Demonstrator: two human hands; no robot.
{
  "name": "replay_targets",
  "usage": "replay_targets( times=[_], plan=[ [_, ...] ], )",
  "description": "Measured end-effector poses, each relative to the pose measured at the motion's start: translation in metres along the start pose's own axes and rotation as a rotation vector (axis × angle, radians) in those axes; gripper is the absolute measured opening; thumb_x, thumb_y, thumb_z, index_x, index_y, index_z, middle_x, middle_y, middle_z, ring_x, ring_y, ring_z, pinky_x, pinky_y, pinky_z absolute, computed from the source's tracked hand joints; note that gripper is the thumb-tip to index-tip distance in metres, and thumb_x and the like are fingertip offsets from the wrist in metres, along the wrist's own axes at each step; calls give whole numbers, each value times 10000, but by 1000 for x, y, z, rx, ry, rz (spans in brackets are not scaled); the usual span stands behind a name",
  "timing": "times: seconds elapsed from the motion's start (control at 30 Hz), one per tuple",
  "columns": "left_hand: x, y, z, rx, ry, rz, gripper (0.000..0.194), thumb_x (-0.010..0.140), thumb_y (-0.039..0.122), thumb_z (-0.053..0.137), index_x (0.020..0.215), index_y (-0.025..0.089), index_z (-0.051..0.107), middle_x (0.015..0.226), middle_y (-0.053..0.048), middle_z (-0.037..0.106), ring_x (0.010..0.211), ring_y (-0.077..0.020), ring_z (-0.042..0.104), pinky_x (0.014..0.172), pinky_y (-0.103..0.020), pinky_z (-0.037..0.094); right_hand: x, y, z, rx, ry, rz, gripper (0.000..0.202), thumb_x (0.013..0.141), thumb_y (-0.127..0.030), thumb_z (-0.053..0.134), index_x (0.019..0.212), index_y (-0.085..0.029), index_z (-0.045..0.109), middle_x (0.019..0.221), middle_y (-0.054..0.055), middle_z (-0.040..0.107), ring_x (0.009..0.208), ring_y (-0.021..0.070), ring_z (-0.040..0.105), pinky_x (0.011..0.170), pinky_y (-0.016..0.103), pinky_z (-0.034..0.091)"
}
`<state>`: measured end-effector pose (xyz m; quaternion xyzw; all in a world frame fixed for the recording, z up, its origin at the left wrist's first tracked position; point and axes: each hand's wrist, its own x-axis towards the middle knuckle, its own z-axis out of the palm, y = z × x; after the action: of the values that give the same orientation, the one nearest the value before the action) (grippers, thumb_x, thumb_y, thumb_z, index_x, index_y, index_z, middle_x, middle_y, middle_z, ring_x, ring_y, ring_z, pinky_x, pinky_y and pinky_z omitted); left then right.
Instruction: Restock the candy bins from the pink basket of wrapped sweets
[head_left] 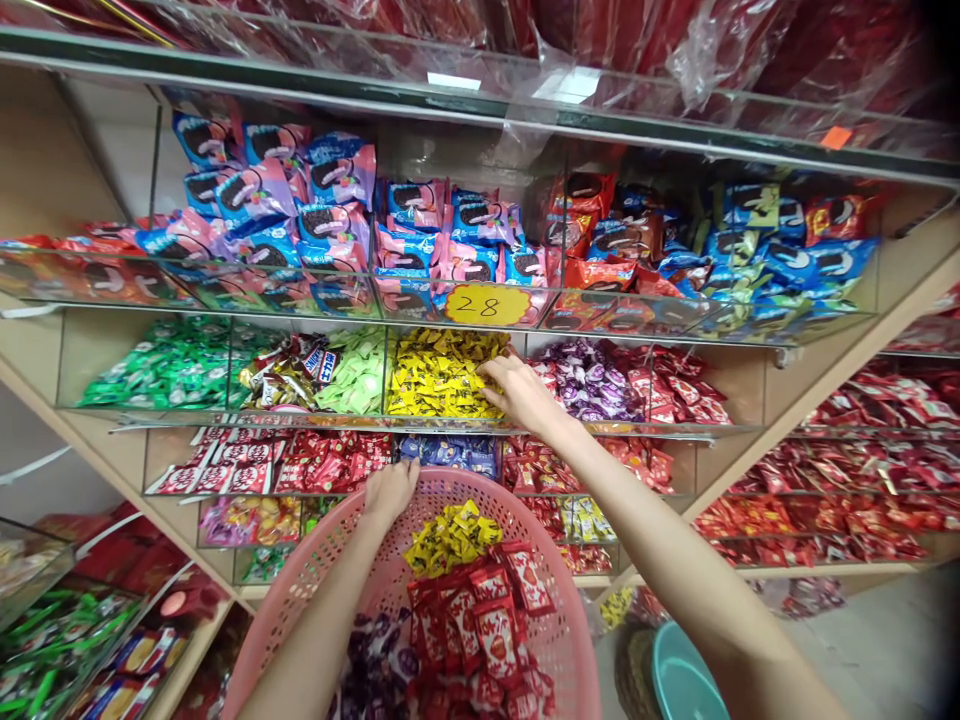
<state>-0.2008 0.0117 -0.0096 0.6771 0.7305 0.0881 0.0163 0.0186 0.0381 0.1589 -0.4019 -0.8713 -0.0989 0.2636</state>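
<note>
My left hand (391,490) has its fingers hooked over the far rim of a pink perforated plastic basket (259,620). Inside the basket lie yellow-wrapped candies (454,538), red-and-white wrapped candies (487,620) and dark purple-wrapped candies (375,655). Beyond the basket, my right hand (520,393) reaches into a glass shelf compartment. Its slightly bent fingers are apart and touch the right side of a pile of yellow-wrapped candies (439,375). No candy shows between them.
Glass dividers and front panels edge the shelves. Packaged cookies (262,190) fill the shelf above, behind a yellow "28" tag (486,303). Green candies (176,355) lie left, purple ones (589,375) right. A teal basin (682,675) stands low at right.
</note>
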Motion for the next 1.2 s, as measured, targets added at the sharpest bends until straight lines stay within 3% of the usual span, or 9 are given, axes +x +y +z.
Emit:
replay_targets(
  times=[0.17, 0.27, 0.33, 0.43, 0.53, 0.67, 0.87, 1.0, 1.2],
  plan=[
    [0, 2, -1, 5, -9, -1, 560, 865, 467, 133, 939, 190, 614, 841, -105, 662, 817, -234, 612, 712, -335, 423, -21, -24, -9, 588, 26, 76, 230, 790, -293, 527, 979, -164, 548, 905, 43, 602, 799, 130, 536, 735, 284, 415],
    [-1, 3, -1, 14, -8, -6, 561, 865, 466, 134, 951, 186, 613, 844, -112, 662, 821, -234, 611, 718, -335, 421, -39, -35, 3, 919, -145, 125, 249, 796, -331, 508, 969, -156, 545, 825, 23, 601, 713, 101, 536, 676, 261, 430],
    [-1, 2, 0, 11, -6, -4, 574, 865, 471, 127, 944, 182, 615, 845, -115, 661, 819, -233, 611, 718, -333, 421, -53, -36, 21, 974, -321, 115, 230, 806, -331, 488, 934, -152, 555, 757, 1, 590, 667, 91, 522, 645, 247, 425],
    [-1, 1, 0, 1, -7, -4, 580, 863, 477, 119, 937, 188, 616, 849, -109, 663, 815, -232, 612, 715, -335, 421, -75, -30, 55, 740, -508, 98, 178, 822, -275, 458, 846, -144, 578, 679, -12, 570, 614, 92, 499, 589, 224, 393],
    [-1, 1, 0, 0, -12, -5, 578, 862, 473, 118, 941, 192, 616, 862, -109, 662, 825, -233, 609, 723, -339, 418, -93, -25, 79, 333, -565, 110, 150, 818, -199, 450, 810, -144, 589, 741, 35, 607, 699, 131, 538, 617, 233, 380],
    [-1, 2, -1, -4, -23, -18, 577, 862, 473, 126, 937, 185, 620, 870, -112, 660, 843, -231, 605, 739, -333, 413, -104, -31, 88, 27, -578, 61, 188, 841, -184, 412, 897, -157, 589, 879, 91, 632, 835, 181, 574, 672, 256, 392],
    [0, 1, 1, -1, -12, -13, 572, 865, 472, 127, 924, 193, 623, 848, -106, 664, 828, -234, 610, 739, -342, 413, -103, -42, 93, -142, -636, 44, 217, 818, -96, 400, 906, -146, 592, 879, 114, 632, 878, 210, 577, 686, 272, 411],
    [0, 0, 2, -3, -12, -9, 570, 867, 474, 129, 930, 189, 619, 844, -111, 661, 819, -230, 611, 731, -338, 416, -96, -47, 80, -113, -606, 29, 192, 825, -132, 412, 926, -149, 574, 900, 109, 621, 848, 197, 585, 661, 255, 405],
    [-1, 0, 1, 1, 12, 0, 547, 868, 471, 145, 924, 192, 613, 834, -112, 661, 802, -238, 615, 700, -336, 420, -59, -49, 24, 51, -369, -56, 141, 839, -176, 419, 885, -175, 553, 860, 59, 611, 793, 155, 572, 648, 232, 378]
  ],
)
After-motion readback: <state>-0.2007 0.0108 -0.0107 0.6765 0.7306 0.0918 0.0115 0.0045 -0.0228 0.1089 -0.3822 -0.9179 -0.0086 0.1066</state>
